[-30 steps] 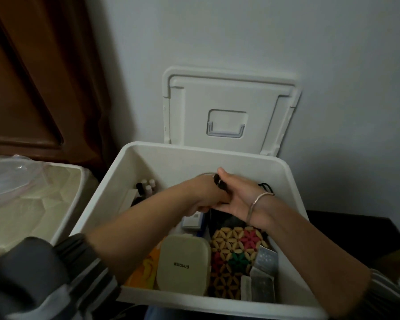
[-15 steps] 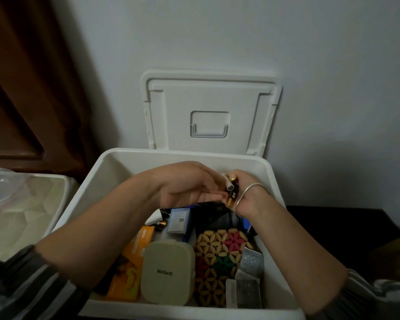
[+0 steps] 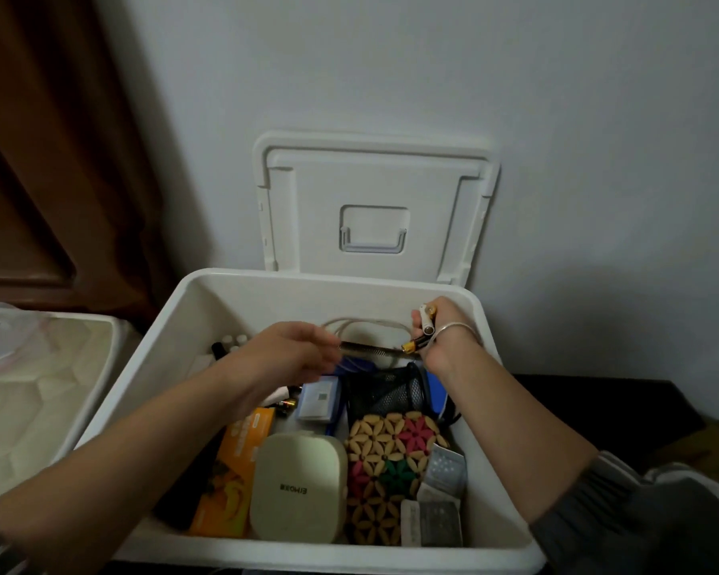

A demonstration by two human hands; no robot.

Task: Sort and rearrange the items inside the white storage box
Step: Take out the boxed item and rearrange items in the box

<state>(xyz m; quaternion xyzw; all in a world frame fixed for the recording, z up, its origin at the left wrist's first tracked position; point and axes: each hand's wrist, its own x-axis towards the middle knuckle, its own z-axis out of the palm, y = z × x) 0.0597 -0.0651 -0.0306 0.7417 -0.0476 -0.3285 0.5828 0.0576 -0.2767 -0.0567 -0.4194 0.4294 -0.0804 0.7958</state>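
The white storage box (image 3: pixel 175 325) stands open in front of me with its lid (image 3: pixel 374 209) leaning on the wall behind. My right hand (image 3: pixel 445 338) is over the box's back right corner, closed on a few batteries (image 3: pixel 426 325) that stick out of the fist. My left hand (image 3: pixel 295 354) is at the middle of the box, its fingers pinching one end of a thin dark stick-like item (image 3: pixel 370 350) that reaches toward the right hand. Below lie a cream case (image 3: pixel 297 487), an orange packet (image 3: pixel 237 462), a beaded flower mat (image 3: pixel 387 462) and a black mesh pouch (image 3: pixel 385 392).
A white cable (image 3: pixel 362 323) loops along the back wall of the box. Small bottles (image 3: pixel 233 340) stand at its back left. Foil blister packs (image 3: pixel 438 504) lie at the front right. A second pale container (image 3: pixel 38 392) sits to the left, and a dark surface (image 3: pixel 590 408) to the right.
My hands, pressed together half a second ago, have drawn apart. The right hand moved right with the batteries; the left now holds the thin dark item.
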